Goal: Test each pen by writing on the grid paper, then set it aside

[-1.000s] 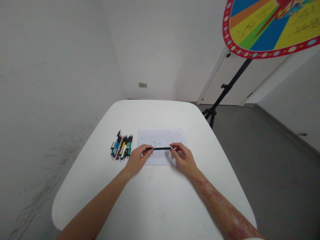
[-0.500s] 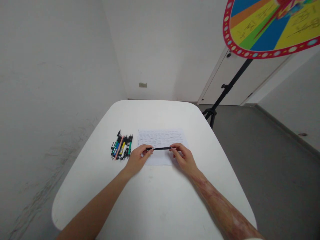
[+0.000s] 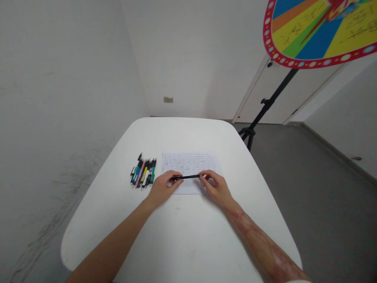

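Observation:
A black pen (image 3: pixel 187 177) lies level between my two hands, just above a sheet of paper (image 3: pixel 190 162) covered in faint handwriting. My left hand (image 3: pixel 162 188) pinches the pen's left end with thumb and fingers. My right hand (image 3: pixel 216 186) pinches its right end the same way. Both hands rest near the sheet's front edge on the white table (image 3: pixel 182 232). To the left of the sheet lies a row of several coloured pens (image 3: pixel 143 173), side by side, about a hand's width from my left hand.
A colourful prize wheel (image 3: pixel 318 31) on a black tripod stand (image 3: pixel 259 118) stands beyond the table's right side. White walls close in on the left and behind. Grey floor stretches to the right. A white door (image 3: pixel 282 98) is behind the stand.
The pen has tilted slightly, its left end now a little lower and both hands a touch closer together. Nothing else has moved.

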The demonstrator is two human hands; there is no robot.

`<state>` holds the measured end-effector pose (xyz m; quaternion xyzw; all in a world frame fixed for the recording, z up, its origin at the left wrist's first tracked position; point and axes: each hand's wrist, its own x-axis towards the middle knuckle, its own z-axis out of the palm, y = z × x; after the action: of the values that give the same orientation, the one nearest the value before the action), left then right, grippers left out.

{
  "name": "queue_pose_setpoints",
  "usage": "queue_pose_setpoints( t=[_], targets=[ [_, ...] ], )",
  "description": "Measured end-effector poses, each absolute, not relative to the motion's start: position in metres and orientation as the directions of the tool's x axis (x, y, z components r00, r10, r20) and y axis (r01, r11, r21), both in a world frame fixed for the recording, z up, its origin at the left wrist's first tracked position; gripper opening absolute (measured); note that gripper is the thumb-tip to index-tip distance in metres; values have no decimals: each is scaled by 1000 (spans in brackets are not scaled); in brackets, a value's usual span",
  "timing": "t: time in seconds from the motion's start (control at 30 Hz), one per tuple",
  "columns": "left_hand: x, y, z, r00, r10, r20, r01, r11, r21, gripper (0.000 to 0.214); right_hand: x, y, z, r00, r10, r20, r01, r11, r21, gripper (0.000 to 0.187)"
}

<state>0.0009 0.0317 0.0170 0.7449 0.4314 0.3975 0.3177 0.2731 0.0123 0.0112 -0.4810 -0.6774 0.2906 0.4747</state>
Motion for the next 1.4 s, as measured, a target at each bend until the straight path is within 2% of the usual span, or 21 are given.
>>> queue_pose_setpoints(
  t=[0.6,0.83,1.07,1.17,1.4],
  targets=[
    [1,31,20,328,898,294,414,-416,810,17,272,12,13,-100,928,359,400,368,-839,13],
    [1,32,17,299,907,295,420,-403,813,18,272,13,18,-95,914,394,390,399,-830,21],
    [-1,32,15,282,922,264,418,-366,831,19,272,13,11,52,923,380,355,339,-871,27],
    [-1,32,17,269,920,284,416,-377,827,19,274,14,9,91,924,370,367,315,-876,23],
    [0,32,22,211,905,368,446,-425,788,17,275,16,13,-111,909,402,514,399,-759,6]
  ],
)
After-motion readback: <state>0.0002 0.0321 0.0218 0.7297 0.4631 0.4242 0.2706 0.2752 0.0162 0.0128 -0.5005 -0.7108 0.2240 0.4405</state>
